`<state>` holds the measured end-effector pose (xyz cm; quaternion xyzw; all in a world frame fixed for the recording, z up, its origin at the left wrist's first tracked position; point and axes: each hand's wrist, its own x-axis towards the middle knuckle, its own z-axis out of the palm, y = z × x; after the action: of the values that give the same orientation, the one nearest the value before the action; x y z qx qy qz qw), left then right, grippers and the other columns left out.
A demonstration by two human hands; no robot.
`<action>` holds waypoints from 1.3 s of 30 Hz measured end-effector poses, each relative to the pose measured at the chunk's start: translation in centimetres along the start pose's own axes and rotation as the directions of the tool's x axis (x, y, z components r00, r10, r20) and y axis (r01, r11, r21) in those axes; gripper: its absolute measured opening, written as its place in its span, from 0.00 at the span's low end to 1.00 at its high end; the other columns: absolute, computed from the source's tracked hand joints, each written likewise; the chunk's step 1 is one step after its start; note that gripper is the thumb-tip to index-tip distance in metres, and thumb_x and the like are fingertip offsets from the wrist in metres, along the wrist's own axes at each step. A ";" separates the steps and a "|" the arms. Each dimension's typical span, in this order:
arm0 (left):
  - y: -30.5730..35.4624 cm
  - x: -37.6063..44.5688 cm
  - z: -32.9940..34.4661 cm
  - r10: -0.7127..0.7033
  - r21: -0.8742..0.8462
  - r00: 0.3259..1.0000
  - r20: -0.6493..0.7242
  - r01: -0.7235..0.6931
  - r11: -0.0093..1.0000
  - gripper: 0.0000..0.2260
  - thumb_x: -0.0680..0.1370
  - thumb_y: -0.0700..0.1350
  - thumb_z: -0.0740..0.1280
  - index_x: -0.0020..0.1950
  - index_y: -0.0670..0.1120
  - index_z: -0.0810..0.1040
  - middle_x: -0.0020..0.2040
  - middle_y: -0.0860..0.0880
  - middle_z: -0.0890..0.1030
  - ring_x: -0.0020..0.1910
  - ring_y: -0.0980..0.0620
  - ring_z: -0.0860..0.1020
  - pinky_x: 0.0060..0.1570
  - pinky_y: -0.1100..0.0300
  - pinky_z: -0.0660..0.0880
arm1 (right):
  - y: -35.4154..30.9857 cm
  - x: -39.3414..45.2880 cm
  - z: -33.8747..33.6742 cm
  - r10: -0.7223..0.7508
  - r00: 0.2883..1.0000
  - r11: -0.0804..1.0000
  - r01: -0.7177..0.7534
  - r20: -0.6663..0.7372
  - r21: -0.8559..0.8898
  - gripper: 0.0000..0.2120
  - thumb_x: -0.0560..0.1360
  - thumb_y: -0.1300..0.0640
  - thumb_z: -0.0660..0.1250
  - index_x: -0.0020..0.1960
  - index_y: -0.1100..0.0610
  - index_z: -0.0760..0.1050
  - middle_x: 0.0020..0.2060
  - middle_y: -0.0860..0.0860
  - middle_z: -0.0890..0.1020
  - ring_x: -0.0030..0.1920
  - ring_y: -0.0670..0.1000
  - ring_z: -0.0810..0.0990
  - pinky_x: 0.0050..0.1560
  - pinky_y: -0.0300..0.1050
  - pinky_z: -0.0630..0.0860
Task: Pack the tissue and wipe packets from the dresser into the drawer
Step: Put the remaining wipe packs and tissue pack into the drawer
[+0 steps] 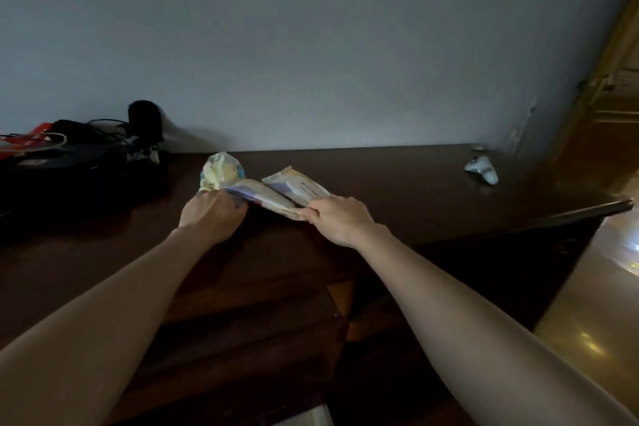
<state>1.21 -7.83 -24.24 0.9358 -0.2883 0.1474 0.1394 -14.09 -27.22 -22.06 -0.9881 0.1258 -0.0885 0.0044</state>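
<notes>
While both arms reach forward across the dark polished wooden dresser top [397,176], the gathering stage appears to be in hand and no packet can be seen stowed. At mid-frame the left hand [211,214] is closed around the near end of a crumpled pale yellow-and-white soft plastic packet [221,171], which stands up behind the knuckles. Just right of it, the right hand [340,218] pinches with curled fingers the near edge of a flat white-and-purple wipe packet [266,195]; a second flat pale packet with printed lines [299,188] lies overlapping it, and whether the hand also grips that one cannot be told. All three remain on the dresser surface, touching or overlapping. At lower centre, a brown wooden drawer [262,339] appears to stand pulled out, its interior too dark to judge. A small white crumpled item [482,169] lies well apart at right, identity unclear. A black heap of cables and equipment [79,156] occupies the left.
</notes>
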 end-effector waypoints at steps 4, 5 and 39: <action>1.2 -4.3 -1.4 -0.032 -0.079 0.999 -0.025 0.030 0.996 0.24 0.82 0.60 0.54 0.59 0.44 0.81 0.58 0.38 0.83 0.54 0.37 0.80 0.46 0.52 0.70 | -0.8 -5.0 -0.2 -0.067 0.992 0.998 0.065 -0.103 -0.024 0.22 0.86 0.40 0.49 0.58 0.49 0.79 0.60 0.53 0.83 0.56 0.58 0.82 0.42 0.49 0.70; 1.1 -5.3 -1.7 -0.055 -0.087 0.998 -0.024 0.052 0.995 0.25 0.81 0.61 0.54 0.57 0.44 0.81 0.56 0.39 0.83 0.52 0.37 0.80 0.45 0.53 0.69 | -1.2 -6.1 -0.2 -0.092 0.986 0.995 0.086 -0.140 -0.048 0.22 0.86 0.41 0.49 0.57 0.49 0.79 0.59 0.53 0.83 0.55 0.57 0.82 0.42 0.49 0.73; -6.5 -46.3 7.2 -0.595 -0.818 0.569 0.567 0.471 -0.330 0.09 0.83 0.43 0.58 0.47 0.42 0.74 0.42 0.41 0.73 0.37 0.45 0.75 0.38 0.51 0.74 | -23.6 -32.0 22.6 -0.444 0.597 0.551 0.770 -0.668 0.322 0.06 0.79 0.65 0.73 0.53 0.59 0.86 0.56 0.47 0.87 0.54 0.48 0.85 0.51 0.49 0.83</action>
<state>-30.16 17.97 -48.46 0.5726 0.1733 -0.1296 0.7908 -34.72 3.35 -49.14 -0.8500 -0.2774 -0.3773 0.2411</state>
